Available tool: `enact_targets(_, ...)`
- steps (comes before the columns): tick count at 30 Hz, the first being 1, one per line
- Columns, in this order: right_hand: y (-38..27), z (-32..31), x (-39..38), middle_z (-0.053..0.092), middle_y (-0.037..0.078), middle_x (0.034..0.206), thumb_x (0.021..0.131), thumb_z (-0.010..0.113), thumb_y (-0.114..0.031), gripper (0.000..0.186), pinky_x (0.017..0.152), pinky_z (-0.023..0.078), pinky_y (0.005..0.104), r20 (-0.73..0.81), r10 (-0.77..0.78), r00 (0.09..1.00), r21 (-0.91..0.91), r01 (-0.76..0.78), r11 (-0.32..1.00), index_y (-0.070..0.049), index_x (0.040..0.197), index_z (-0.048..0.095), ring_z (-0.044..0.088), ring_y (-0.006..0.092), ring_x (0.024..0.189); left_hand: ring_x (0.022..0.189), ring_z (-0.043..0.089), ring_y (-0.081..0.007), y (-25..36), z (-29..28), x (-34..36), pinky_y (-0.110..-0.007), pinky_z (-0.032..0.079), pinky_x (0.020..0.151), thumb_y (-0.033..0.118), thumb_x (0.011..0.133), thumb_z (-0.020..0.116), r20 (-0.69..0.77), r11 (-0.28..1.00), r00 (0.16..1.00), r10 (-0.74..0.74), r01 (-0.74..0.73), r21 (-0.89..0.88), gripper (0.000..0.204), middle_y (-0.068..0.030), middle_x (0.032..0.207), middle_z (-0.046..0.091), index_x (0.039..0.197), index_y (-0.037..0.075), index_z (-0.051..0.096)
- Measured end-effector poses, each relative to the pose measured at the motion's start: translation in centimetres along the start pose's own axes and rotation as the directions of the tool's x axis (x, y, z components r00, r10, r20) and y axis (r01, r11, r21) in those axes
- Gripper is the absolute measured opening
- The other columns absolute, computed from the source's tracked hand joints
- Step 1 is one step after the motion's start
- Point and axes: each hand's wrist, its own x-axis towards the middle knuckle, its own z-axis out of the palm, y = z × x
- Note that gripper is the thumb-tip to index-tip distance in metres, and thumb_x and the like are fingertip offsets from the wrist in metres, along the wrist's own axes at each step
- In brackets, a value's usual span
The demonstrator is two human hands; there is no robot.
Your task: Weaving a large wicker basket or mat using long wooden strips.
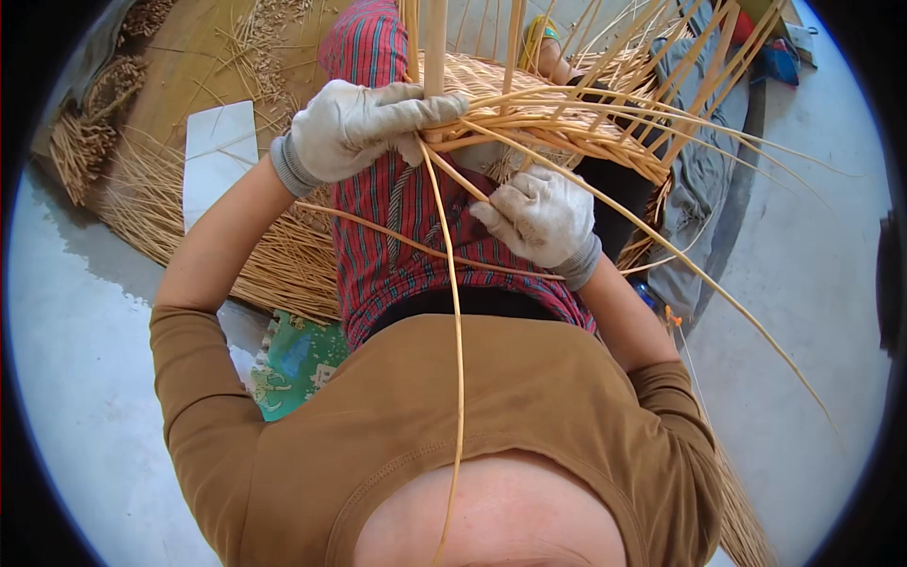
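A partly woven wicker basket rests across my lap, with upright stakes rising from its edge. My left hand, in a whitish work glove, is closed round the basket's near left corner at the foot of a thick stake. Lower and to the right, my gloved right hand pinches a wicker strand that runs down from that corner. Another long strand hangs from the corner over my brown top. A third strand sweeps out to the right past my right hand.
Bundles of cut wicker rods lie on the left, beside a white sheet and a brown board strewn with offcuts. A green patterned mat sits by my left side. Grey cloth lies at the right, on the pale floor.
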Motion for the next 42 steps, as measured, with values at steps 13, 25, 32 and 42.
enact_targets(13, 1.6, -0.7, 1.4, 0.060, 0.004, 0.068, 0.080, 0.075, -0.050, 0.038, 0.060, 0.052, 0.0377, 0.105, -0.086, 0.991, -0.204, 0.106, 0.973, -0.014, 0.069, 0.065, 0.064, 0.0242, 0.067, 0.107, 0.070, -0.0374, 0.8, 0.2, -0.6, -0.039, 0.058, 0.093, -0.010, 0.079, 0.060, 0.000, 0.995, 0.996, -0.090, 0.090, -0.047, 0.054, -0.0230, 0.126, 0.066, 0.131, 0.003, 0.060)
enact_targets(25, -0.5, 1.3, -1.3, 0.044, 0.020, 0.147, 0.059, 0.073, -0.083, 0.124, 0.122, 0.016, 0.0582, -0.333, 0.419, 0.844, -0.185, -0.495, 0.849, 0.000, 0.146, 0.042, 0.030, 0.0412, 0.146, 0.089, 0.072, -0.0309, 0.3, 0.7, -1.8, -0.036, 0.058, 0.079, 0.008, 0.097, 0.064, 0.045, 0.919, 0.978, -0.205, 0.208, -0.334, 0.031, -0.0188, 0.121, 0.069, 0.125, -0.003, 0.058)
enact_targets(32, -0.8, 2.3, -1.8, 0.037, 0.022, 0.153, 0.074, 0.057, -0.083, 0.117, 0.121, 0.011, 0.0611, -0.312, 0.458, 0.832, -0.159, -0.521, 0.838, 0.002, 0.152, 0.034, 0.021, 0.0477, 0.149, 0.108, 0.071, -0.0349, 0.0, 0.7, -1.6, -0.037, 0.056, 0.089, 0.006, 0.091, 0.072, 0.043, 0.955, 0.984, -0.173, 0.178, -0.239, 0.033, -0.0220, 0.117, 0.071, 0.119, -0.003, 0.057)
enact_targets(42, 1.6, 3.3, -0.8, 0.066, 0.006, 0.110, 0.068, 0.078, -0.055, 0.067, 0.104, 0.039, 0.0544, -0.574, 0.349, 0.741, -0.110, -0.491, 0.864, -0.012, 0.117, 0.066, 0.057, 0.0339, 0.108, 0.087, 0.075, -0.0291, -0.3, 0.8, 0.0, -0.036, 0.060, 0.077, 0.002, 0.094, 0.065, 0.025, 0.948, 0.979, -0.201, 0.200, -0.248, 0.018, -0.0192, 0.104, 0.072, 0.110, -0.005, 0.061)
